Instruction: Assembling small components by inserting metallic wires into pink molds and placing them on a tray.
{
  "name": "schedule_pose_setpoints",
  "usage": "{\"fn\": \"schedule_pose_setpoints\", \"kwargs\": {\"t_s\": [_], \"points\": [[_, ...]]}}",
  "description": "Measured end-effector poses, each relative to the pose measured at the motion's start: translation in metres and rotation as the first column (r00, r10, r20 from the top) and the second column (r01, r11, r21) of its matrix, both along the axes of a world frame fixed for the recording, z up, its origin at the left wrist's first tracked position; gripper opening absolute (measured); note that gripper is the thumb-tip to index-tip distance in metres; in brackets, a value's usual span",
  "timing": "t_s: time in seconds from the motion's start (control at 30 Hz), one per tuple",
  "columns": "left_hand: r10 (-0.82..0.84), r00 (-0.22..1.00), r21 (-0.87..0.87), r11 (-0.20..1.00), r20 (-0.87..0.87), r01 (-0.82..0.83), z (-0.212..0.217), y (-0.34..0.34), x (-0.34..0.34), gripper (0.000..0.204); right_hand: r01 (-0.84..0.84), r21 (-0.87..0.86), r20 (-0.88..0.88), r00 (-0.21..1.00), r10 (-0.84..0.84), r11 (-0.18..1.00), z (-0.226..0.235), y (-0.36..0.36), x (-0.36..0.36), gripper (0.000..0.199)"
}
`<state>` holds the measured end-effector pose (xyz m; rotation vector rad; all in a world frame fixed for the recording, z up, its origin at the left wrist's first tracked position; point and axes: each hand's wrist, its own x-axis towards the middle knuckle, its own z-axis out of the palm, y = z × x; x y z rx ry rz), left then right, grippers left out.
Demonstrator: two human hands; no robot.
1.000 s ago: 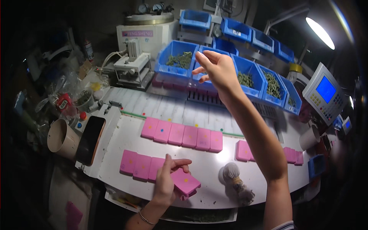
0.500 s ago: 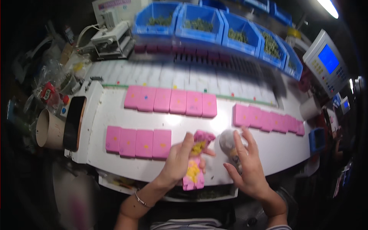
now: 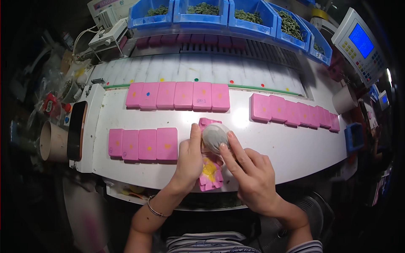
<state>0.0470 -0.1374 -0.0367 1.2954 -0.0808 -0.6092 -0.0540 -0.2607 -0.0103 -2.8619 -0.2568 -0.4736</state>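
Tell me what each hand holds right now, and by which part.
Both hands, left hand and right hand, pinch a round grey pouch by its sides, over an opened pink box.

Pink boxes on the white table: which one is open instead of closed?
The pink box between the left hand and right hand: its flaps are unfolded, showing yellow inside; the others lie closed in rows.

We see matt pink boxes (image 3: 178,95), card-like, on a smooth, glossy white tabletop (image 3: 295,143). We note a pale, soft-looking pouch (image 3: 215,135), shiny blue plastic bins (image 3: 202,12), and a thin metal bracelet (image 3: 154,209).
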Motion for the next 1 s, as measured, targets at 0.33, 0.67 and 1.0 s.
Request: {"fn": "schedule_pose_setpoints", "kwargs": {"t_s": [0.33, 0.67, 1.0], "points": [[-0.010, 0.994, -0.023, 1.000, -0.107, 0.008, 0.003, -0.006, 0.001, 0.064, 0.016, 0.028, 0.123, 0.992, -0.019, 0.999, -0.009, 0.001, 0.000, 0.059], [-0.066, 0.998, -0.110, 0.992, -0.018, 0.064, -0.003, -0.001, -0.002, 0.059, 0.039, 0.437, -0.017, 0.999, -0.035, 0.899, -0.001, -0.005, -0.002, 0.064], [0.150, 0.765, -0.081, 0.989, 0.626, -0.127, -0.010, 0.009, 0.004, 0.060, -0.053, 0.187, -0.051, 0.997, 0.064, 0.981, 0.013, 0.012, -0.017, 0.064]]}}
